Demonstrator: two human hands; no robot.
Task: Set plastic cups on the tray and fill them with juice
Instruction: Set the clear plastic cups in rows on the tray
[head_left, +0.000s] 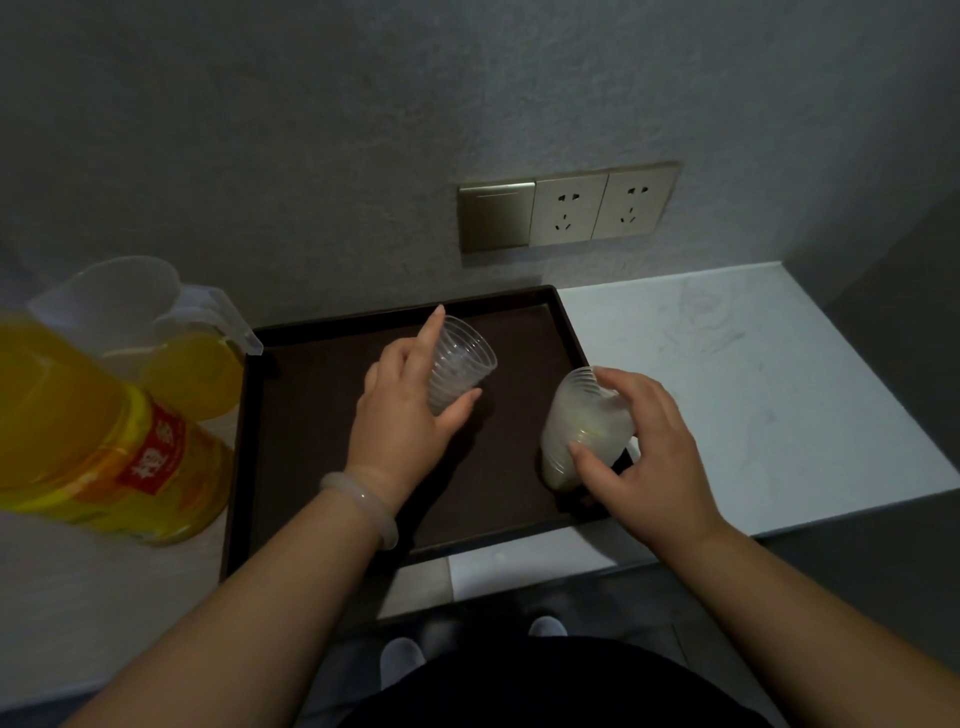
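Grey wall (260, 130) backs a pale counter (753, 374). At the near left stands a juice bottle (104, 431) with a red label, and just behind it a clear pitcher (156, 322) holding yellow juice. Beside them lies the dark tray (311, 467). Over its middle the left hand (405, 410) grasps a single clear cup (460, 364), tilted. At the tray's right near edge the right hand (644, 447) grips a cloudy stack of cups (576, 421), also tilted. Whether either touches the tray, I cannot tell.

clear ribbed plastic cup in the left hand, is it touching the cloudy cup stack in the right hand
Apart. The head view shows a strip of dark brown tray floor between the clear ribbed plastic cup and the cloudy cup stack.
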